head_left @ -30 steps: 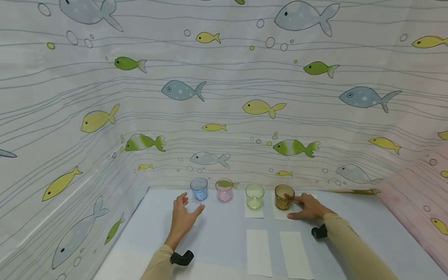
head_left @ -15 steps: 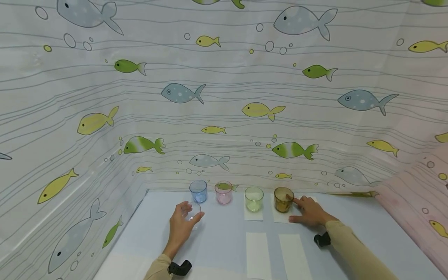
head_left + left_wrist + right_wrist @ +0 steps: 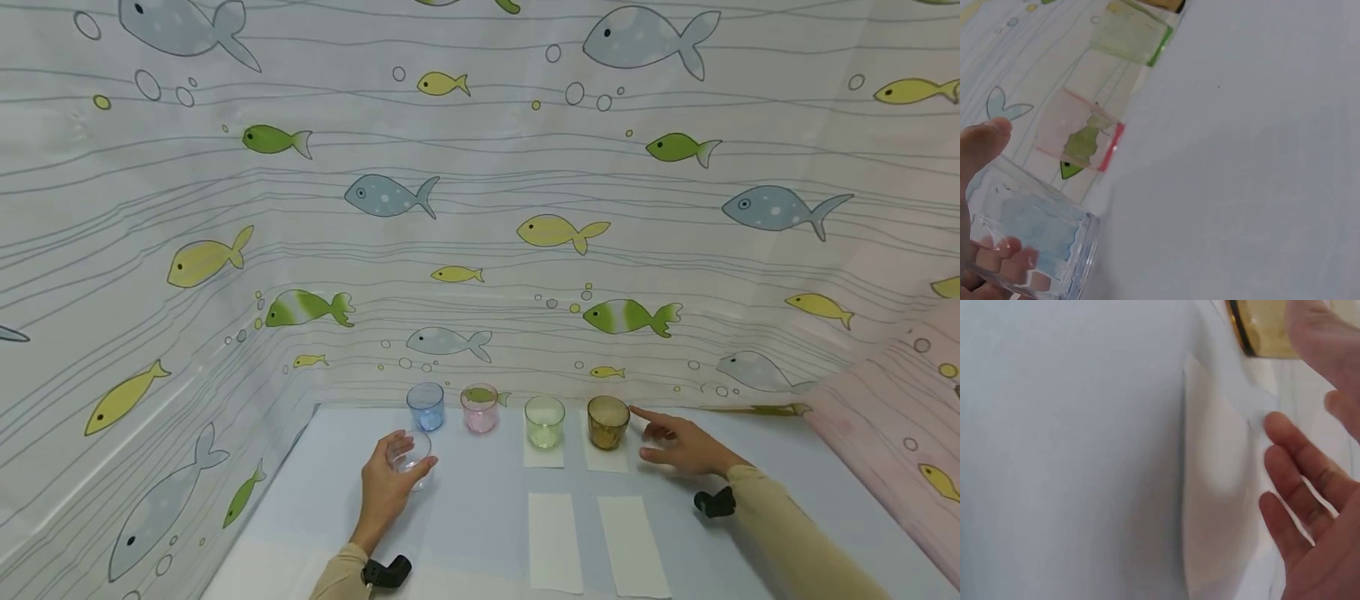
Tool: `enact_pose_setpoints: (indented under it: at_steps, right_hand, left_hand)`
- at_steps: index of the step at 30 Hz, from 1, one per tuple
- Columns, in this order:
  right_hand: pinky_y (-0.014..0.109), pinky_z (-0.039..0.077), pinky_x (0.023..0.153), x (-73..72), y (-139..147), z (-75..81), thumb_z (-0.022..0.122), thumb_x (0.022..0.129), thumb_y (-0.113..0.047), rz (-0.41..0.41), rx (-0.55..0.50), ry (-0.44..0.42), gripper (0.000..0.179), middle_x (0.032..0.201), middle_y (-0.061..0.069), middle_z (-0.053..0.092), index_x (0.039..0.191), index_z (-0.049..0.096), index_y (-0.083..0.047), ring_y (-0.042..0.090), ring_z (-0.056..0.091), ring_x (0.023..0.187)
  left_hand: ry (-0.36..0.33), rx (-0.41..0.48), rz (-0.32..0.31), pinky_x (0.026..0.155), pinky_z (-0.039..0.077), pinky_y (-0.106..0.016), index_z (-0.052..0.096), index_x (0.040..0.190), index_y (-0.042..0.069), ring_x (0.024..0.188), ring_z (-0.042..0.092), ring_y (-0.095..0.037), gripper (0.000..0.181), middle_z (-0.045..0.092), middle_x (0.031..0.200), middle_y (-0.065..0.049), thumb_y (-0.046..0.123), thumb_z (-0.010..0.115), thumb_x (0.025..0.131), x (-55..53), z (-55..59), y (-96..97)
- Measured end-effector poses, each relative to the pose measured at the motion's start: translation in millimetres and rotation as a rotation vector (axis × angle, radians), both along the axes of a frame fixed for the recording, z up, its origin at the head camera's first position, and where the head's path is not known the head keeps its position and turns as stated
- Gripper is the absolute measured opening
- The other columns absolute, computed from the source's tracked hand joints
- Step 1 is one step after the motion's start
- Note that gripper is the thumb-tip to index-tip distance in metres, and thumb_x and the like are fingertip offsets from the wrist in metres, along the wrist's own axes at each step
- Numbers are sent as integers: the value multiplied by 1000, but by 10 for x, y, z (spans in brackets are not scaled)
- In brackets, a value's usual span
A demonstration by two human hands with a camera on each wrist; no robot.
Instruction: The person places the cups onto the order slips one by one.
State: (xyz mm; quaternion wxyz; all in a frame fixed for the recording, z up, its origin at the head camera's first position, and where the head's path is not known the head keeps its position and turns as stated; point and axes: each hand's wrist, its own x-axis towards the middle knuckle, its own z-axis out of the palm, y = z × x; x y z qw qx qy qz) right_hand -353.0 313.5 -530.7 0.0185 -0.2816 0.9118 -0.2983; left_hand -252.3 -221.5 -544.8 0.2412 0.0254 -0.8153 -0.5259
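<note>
My left hand (image 3: 390, 479) is around a clear glass (image 3: 410, 451) at the left. In the left wrist view its curled fingers show through the wall of the clear glass (image 3: 1035, 231), and the thumb lies close by the rim. The glass is just in front of a blue glass (image 3: 426, 408). To the right, my right hand (image 3: 686, 446) has its index finger stretched toward the rim of an amber glass (image 3: 608, 423). The right wrist view shows the fingers (image 3: 1294, 481) loosely bent and holding nothing, beside a white paper piece (image 3: 1216, 481).
A pink glass (image 3: 480, 410) and a green glass (image 3: 544, 423) stand between the blue and amber ones. Paper lies under the green and amber glasses. Two white paper strips (image 3: 555, 542) lie nearer on the pale table (image 3: 465, 517). A fish-patterned sheet (image 3: 487, 250) rises behind.
My left hand has closed in around the clear glass, which sits slightly further left and upright. My right hand has drawn back to the right from the amber glass.
</note>
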Motion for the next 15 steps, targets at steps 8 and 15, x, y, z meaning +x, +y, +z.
enact_pose_setpoints:
  at_steps: [8,15]
  right_hand:
    - [44,53,86,56,289,38,86,88,-45,-138,45,30,86,118,9,66,158,50,-9,23,60,104]
    - [37,51,84,73,575,-36,87,88,-43,-172,66,-48,88,113,9,63,156,49,-2,20,55,99]
  left_hand:
    - [6,-2,-10,109,54,-49,58,140,-3,122,71,-38,81,74,130,-20,22,99,75,22,-34,-14]
    - [3,5,-21,107,46,-11,58,141,1,125,71,-33,80,74,131,-15,21,98,75,5,-38,-42]
